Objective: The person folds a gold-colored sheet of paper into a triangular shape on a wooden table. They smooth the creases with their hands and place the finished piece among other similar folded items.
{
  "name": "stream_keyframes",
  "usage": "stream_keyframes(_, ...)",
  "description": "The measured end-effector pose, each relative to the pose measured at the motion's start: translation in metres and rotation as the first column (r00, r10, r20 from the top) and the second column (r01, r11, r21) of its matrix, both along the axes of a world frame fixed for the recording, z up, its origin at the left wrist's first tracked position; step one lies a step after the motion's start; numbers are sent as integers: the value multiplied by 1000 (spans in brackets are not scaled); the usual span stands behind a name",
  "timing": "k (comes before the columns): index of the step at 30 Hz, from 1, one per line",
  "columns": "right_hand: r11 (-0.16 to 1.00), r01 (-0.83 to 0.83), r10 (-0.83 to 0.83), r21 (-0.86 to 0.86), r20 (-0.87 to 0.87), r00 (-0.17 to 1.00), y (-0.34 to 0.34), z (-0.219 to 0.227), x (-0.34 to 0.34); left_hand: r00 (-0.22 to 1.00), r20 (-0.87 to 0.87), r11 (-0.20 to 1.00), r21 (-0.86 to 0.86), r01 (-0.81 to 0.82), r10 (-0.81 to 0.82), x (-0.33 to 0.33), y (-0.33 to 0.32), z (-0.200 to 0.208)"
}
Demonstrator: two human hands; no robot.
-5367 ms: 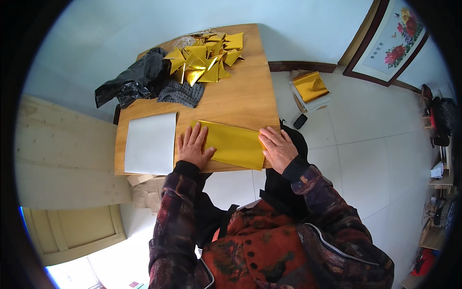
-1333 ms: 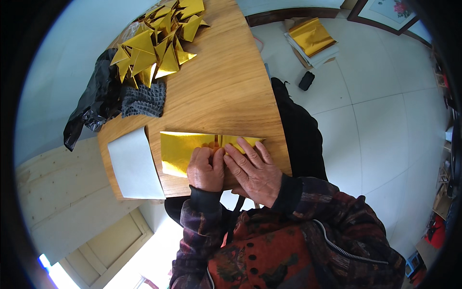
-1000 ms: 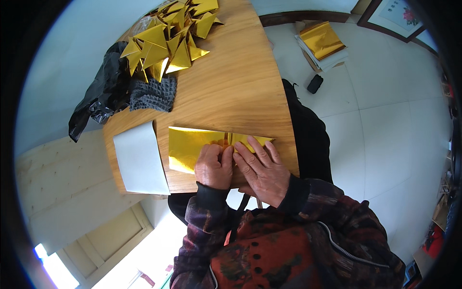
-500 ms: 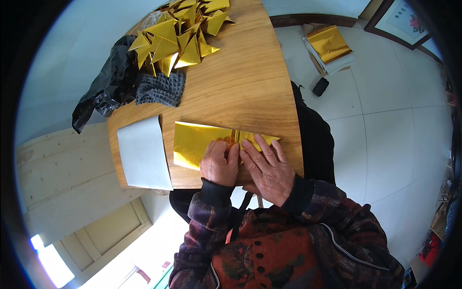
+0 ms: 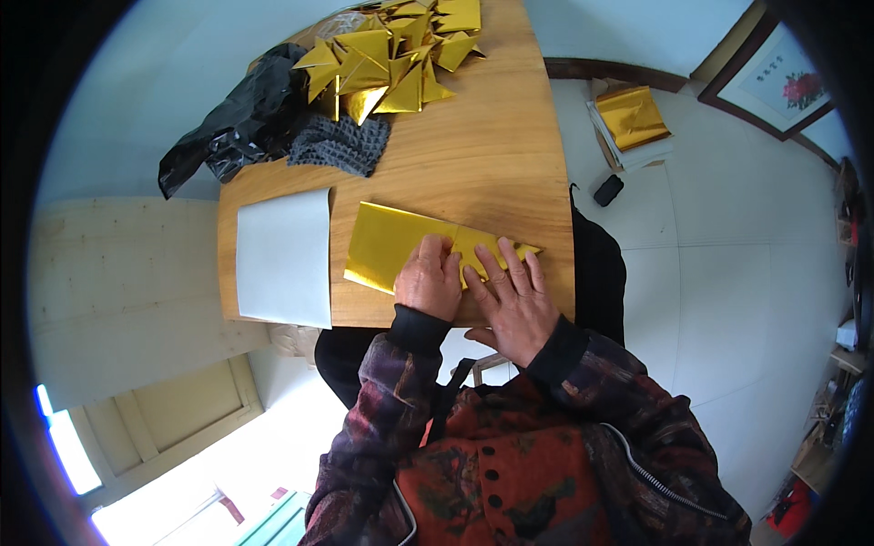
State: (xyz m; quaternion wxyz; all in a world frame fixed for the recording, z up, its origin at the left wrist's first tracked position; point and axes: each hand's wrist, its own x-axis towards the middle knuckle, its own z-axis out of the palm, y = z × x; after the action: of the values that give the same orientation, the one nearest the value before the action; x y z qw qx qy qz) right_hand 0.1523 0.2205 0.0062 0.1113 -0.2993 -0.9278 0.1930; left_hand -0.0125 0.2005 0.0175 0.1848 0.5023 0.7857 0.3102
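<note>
A folded strip of shiny gold foil paper lies on the wooden table in front of me, its right end narrowing to a point. My left hand is closed, its curled fingers pressed on the middle of the strip at the near side. Beside it, my right hand rests with fingers spread over the pointed end, the thumb apart near the table edge. Part of the paper's near edge is hidden under both hands. To the left lies a pale grey-white sheet, its near edge at the table's front edge.
Many folded gold paper pieces are heaped at the back of the table. Beside them are a black plastic bag and a grey textured cloth. On the floor at right are a gold-topped paper stack and a small black case.
The view has shifted slightly. A raised fold between my hands now lies flatter, leaving a faint crease. My right fingers are spread wider, while my left hand stays curled on the paper.
</note>
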Motion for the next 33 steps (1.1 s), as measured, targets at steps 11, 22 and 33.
stream_keyframes(11, 990, -80, 64, 118, 137, 988, -1, 2, -2, 966, -236, 932, 313, 181, -108, -12, -77, -5)
stream_keyframes(22, 976, -141, 104, 166, 211, 972, -2, 8, -2, 874, -389, 922, 131, 365, -291, -18, -99, -22)
stream_keyframes(33, 981, -126, 93, 149, 210, 973, -4, 11, -3, 976, -49, 936, 276, 217, -211, -28, -93, -24)
